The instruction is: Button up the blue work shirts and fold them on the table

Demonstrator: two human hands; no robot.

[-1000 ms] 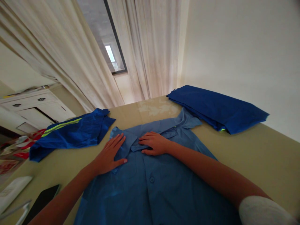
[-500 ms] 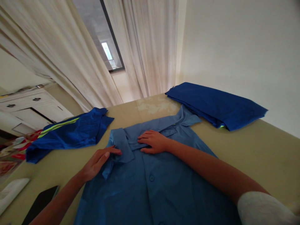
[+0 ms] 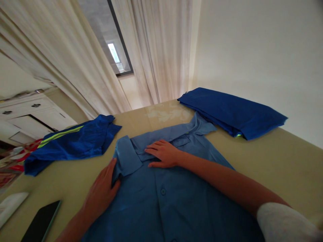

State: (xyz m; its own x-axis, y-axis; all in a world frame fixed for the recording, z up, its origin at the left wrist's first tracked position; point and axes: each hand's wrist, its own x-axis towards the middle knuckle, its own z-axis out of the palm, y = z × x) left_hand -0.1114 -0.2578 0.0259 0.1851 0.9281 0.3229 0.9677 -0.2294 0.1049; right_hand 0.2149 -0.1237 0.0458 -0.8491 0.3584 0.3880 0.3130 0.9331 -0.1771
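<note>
Button-up shirt (image 3: 137, 201) may crease if left hand (image 3: 102, 188), loosely spread at its edge, pushes; right hand (image 3: 165, 154) lies flat.

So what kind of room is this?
It looks like a room in a home, though I can't tell which one. Long pale curtains hang by a window, a white cabinet stands at the left, and a blue shirt lies on a table.
</note>
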